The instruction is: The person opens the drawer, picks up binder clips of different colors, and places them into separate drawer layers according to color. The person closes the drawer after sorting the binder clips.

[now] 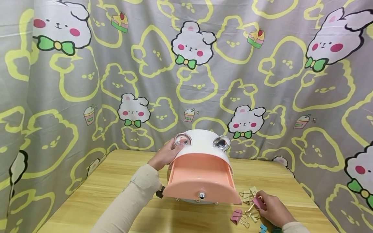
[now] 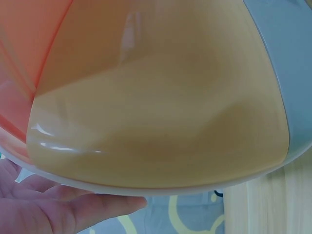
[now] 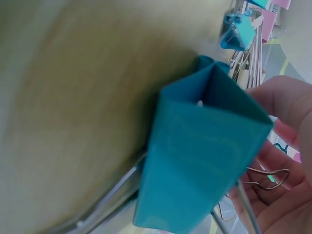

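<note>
My left hand [image 1: 166,154] rests on the upper left of a white frog-shaped box [image 1: 202,139], beside one of its shiny round eyes [image 1: 183,139]. Its peach drawer [image 1: 201,176] is pulled out, with a round silver knob [image 1: 202,195] on the front. In the left wrist view, my thumb lies straight along the rim of the box, whose tan side [image 2: 161,117] fills most of the picture. My right hand [image 1: 275,208] pinches a pink binder clip [image 1: 258,203] at the table, right of the drawer. Close to the right wrist camera is a teal binder clip [image 3: 204,151].
Around my right hand lie another pink binder clip [image 1: 237,216], pale yellow clips [image 1: 248,195] and a blue clip [image 1: 263,228]. A small black object [image 1: 159,192] sits left of the drawer. A patterned curtain [image 1: 157,77] hangs behind the wooden table [image 1: 116,181].
</note>
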`<state>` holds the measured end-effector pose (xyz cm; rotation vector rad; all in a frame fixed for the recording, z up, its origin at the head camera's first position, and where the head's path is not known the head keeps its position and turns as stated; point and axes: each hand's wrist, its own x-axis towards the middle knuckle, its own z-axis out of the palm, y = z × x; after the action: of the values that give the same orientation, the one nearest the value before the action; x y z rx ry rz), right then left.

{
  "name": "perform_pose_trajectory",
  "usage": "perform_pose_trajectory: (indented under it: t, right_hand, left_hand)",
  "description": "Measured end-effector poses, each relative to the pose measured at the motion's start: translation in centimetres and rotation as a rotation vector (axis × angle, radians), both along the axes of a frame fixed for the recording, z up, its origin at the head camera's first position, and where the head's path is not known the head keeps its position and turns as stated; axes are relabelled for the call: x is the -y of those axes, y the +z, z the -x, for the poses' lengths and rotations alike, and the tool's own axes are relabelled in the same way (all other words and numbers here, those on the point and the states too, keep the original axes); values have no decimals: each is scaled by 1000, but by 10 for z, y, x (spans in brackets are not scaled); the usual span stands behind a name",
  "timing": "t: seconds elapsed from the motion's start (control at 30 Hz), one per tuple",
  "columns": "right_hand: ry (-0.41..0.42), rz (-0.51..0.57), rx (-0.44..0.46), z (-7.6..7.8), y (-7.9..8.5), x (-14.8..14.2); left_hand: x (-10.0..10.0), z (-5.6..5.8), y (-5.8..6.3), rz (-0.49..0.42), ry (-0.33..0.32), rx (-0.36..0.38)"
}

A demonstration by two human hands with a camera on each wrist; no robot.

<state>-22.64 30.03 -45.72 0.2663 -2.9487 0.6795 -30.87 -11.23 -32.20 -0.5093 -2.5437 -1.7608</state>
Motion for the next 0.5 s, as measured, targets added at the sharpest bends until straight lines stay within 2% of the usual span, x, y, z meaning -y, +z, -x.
perform_pose_trajectory:
  t: [0.1, 0.33, 0.5]
  right_hand:
    - [-4, 12, 6, 0, 0, 0]
    - [66, 16, -19, -1, 0, -4]
    - [87, 0, -54, -1, 0, -5]
  left_hand:
    - [0, 1, 0, -3, -3, -3]
    - [1, -1, 0, 5, -3, -6]
    - [0, -2, 0, 1, -4, -4]
